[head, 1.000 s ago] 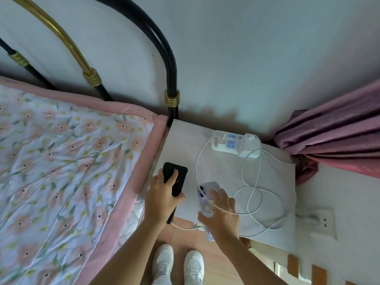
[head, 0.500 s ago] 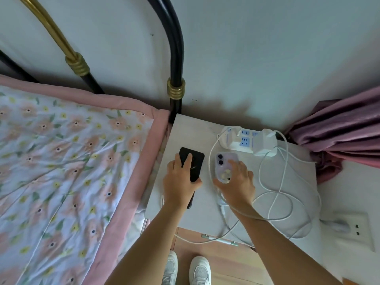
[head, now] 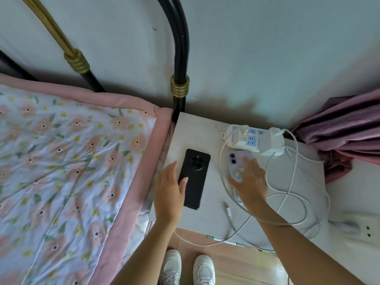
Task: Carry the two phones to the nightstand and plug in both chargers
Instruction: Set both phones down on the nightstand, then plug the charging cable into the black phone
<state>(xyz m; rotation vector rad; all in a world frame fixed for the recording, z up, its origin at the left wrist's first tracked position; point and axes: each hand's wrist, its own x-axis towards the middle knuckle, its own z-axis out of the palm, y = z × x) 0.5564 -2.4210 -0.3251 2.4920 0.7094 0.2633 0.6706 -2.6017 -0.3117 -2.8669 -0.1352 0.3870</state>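
A black phone (head: 195, 177) lies face down on the left part of the white nightstand (head: 207, 221). My left hand (head: 169, 194) rests beside it with fingers apart, only the thumb touching its edge. A purple phone (head: 238, 161) lies face down just in front of the white power strip (head: 255, 140). My right hand (head: 249, 182) covers its lower half, thumb on one edge and fingers on the other. White charger cables (head: 287, 194) loop over the right side. One loose plug end (head: 227, 210) lies between the phones, another (head: 226, 241) hangs past the front edge.
The bed with a floral, pink-edged cover (head: 61, 171) is at the left, its black and brass frame post (head: 180, 87) at the nightstand's back corner. A purple curtain (head: 345, 128) hangs at the right. A wall socket (head: 364, 229) is low right. My white shoes (head: 185, 270) are below.
Both phones were carried forward and laid flat on the nightstand. My left hand has let go of the black phone and slid back; my right hand still lies on the purple one.
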